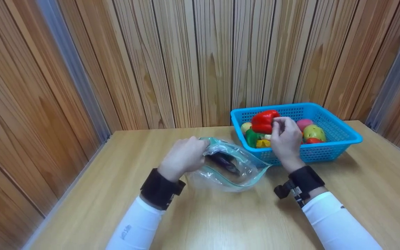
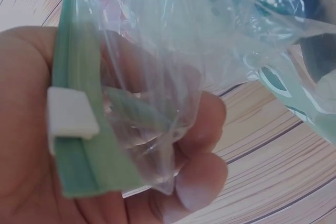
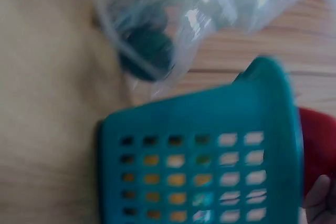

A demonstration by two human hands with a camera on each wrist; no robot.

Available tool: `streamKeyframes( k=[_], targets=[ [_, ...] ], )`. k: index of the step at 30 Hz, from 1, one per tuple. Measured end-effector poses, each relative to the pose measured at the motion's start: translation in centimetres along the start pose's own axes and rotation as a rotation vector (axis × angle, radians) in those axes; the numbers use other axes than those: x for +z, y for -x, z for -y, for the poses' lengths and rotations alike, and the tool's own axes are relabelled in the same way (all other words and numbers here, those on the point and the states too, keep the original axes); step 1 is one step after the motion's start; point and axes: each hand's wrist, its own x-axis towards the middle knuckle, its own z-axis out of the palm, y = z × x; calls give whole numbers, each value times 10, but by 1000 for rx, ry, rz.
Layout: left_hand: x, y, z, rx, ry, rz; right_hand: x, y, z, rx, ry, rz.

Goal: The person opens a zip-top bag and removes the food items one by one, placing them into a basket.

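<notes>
A clear zip bag (image 1: pixel 217 178) with a green-edged mouth lies gaping on the table, and a dark purple eggplant (image 1: pixel 223 162) is inside it. My left hand (image 1: pixel 188 154) grips the bag's left edge; in the left wrist view a white slider (image 2: pixel 72 113) sits on the green zip strip (image 2: pixel 84 166) beside the curled fingers. Above the blue basket (image 1: pixel 351 139), my right hand (image 1: pixel 286 140) pinches a red bell pepper (image 1: pixel 264 121) between thumb and fingers. In the right wrist view only part of the red pepper (image 3: pixel 317 140) shows behind the basket wall.
In the basket are a green pepper (image 1: pixel 252 138), a yellow piece (image 1: pixel 263 143), a yellow-green fruit (image 1: pixel 314 133), a pink item (image 1: pixel 304 123) and a red one (image 1: pixel 314 140). The basket stands at the table's back right, touching or close to the bag. Wood-panelled walls (image 1: pixel 214 62) rise behind.
</notes>
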Motion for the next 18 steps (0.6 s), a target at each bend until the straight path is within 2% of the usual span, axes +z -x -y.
streamKeyframes(
  k=[2,4,11,16,18],
  targets=[
    [0,0,0,4,4,-1,-2,-2,-11,68,46,31],
    [0,0,0,8,2,-2,-4,-4,-17,102,105,98],
    [1,0,-1,24,-3,-10,-7,-4,-19,53,324,312],
    [0,-1,-3,12,29,0,-10,-7,-15,87,441,517],
    [0,0,-3,8,36,5,-10,-7,-14,91,460,549]
  ],
)
